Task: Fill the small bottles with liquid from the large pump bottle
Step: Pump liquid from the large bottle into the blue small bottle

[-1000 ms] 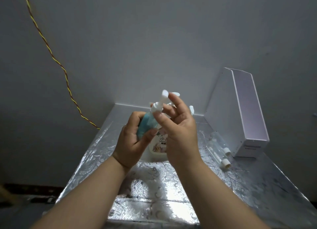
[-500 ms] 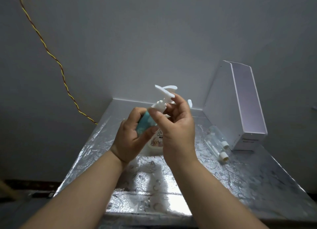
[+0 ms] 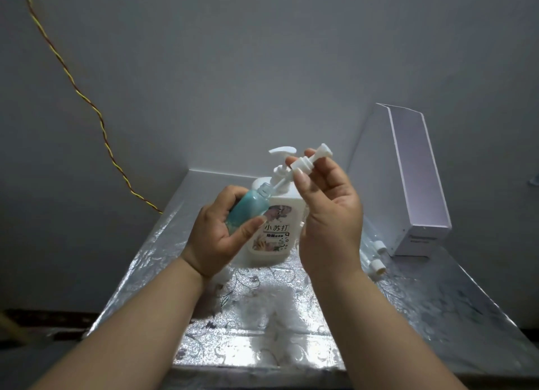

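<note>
Hands meet just in front of the large white plastic pump bottle (image 3: 274,232), which stands on the silver foil-covered worktop (image 3: 262,346). The left hand (image 3: 221,229) wraps the small clear bottle of teal liquid (image 3: 248,214), tilted with its neck toward the right hand (image 3: 329,214), which pinches a small white pump cap (image 3: 304,163) with its thin dip tube (image 3: 280,183) at the bottle's mouth. It looks like the capping step on a filled bottle. Next: feed the tube in, seat the collar, twist tight. Two small clear bottles with white caps (image 3: 376,265) lie right of the right hand, apparently unfilled.
</note>
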`<state>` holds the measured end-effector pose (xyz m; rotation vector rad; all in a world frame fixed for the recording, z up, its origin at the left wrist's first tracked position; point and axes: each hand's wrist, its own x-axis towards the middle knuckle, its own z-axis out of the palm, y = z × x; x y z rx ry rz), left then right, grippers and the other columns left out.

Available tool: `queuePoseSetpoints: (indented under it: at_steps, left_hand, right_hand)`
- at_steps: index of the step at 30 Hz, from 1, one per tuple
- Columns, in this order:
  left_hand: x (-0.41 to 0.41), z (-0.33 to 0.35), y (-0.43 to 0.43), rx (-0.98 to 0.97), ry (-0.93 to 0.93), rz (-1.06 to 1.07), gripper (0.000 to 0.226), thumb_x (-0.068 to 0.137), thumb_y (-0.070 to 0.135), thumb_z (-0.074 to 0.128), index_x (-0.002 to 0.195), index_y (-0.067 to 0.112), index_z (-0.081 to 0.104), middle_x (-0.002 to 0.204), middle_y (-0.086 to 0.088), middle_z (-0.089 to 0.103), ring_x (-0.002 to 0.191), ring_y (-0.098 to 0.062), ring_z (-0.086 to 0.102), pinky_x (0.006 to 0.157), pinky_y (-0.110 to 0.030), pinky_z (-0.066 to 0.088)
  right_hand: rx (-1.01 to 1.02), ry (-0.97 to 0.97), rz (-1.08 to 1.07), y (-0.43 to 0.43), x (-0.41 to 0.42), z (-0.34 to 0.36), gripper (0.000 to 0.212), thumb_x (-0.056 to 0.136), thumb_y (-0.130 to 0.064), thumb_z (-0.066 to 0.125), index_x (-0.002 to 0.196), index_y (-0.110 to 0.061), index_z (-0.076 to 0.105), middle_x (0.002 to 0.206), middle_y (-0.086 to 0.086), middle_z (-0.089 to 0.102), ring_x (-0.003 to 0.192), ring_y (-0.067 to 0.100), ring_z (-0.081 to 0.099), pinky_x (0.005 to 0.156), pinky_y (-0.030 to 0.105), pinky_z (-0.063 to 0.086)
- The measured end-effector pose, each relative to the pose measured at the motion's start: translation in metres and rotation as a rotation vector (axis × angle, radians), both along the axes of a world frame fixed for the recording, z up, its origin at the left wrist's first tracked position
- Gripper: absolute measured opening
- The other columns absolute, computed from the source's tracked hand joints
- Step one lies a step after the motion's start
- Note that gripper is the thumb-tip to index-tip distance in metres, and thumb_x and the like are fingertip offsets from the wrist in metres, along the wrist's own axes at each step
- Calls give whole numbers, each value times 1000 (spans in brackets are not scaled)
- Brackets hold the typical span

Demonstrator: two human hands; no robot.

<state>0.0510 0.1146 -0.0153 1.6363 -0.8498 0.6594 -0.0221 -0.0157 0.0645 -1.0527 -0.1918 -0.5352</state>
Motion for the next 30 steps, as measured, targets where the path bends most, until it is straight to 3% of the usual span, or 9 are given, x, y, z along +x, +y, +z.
queuePoseSetpoints:
  at_steps: [5,8,10,13,17,21,26,30]
  left_hand:
    - [3,-1,0,-17,6,-5,41,84,66,54,100,28,52,77,10,58,59,-10,57,52,-28,48]
    - [3,-1,0,-41,15,9,35,84,67,54,100,36,52,78,14,59,60,-9,58,54,-29,50]
    - [3,-2,0,-54,17,29,31,84,68,53,102,43,51,76,15,60,59,-10,58,55,-31,50]
    - [4,-2,1,-60,32,43,35,84,69,52,103,41,51,75,10,59,57,-17,58,52,-38,50]
    - [4,-1,-1,-51,39,58,41,84,71,50,102,34,51,74,4,59,57,-19,57,51,-39,50]
    - [4,-1,-1,-55,62,60,41,82,71,52,101,35,52,73,6,59,58,-22,57,52,-42,51]
    - [4,-3,-1,-71,90,48,34,82,70,55,100,42,52,71,7,59,58,-26,55,54,-47,50]
    - [3,0,-1,-64,90,49,33,82,71,53,99,43,52,72,6,59,57,-23,55,52,-41,50]
  right_hand:
    - [-198,78,-40,-4,-3,0,20,84,-1,65,102,-9,68,94,4,72,80,15,62,65,20,55]
    - [-225,139,-107,-8,-1,-2,27,83,0,67,110,-4,66,93,5,70,75,10,62,60,15,53]
    - [-253,153,-198,-17,0,-1,26,82,1,68,104,-14,68,88,1,68,75,8,62,63,14,51]
    - [-418,245,-364,-36,2,-6,24,80,-2,69,84,-26,66,80,-4,65,74,8,59,73,23,54]
    - [-773,563,-482,-59,10,-30,19,79,-13,69,98,-15,70,90,-1,69,84,16,64,86,39,55]
    - [-1130,839,-499,-69,21,-51,22,78,-22,62,99,-18,59,100,3,65,94,26,62,88,41,52]
    - [-1378,967,-461,-65,35,-59,30,75,-23,54,104,-14,51,99,5,61,96,27,58,91,37,46]
    - [-1495,981,-432,-61,40,-63,36,78,-27,54,112,-14,50,109,4,64,106,27,58,92,38,38]
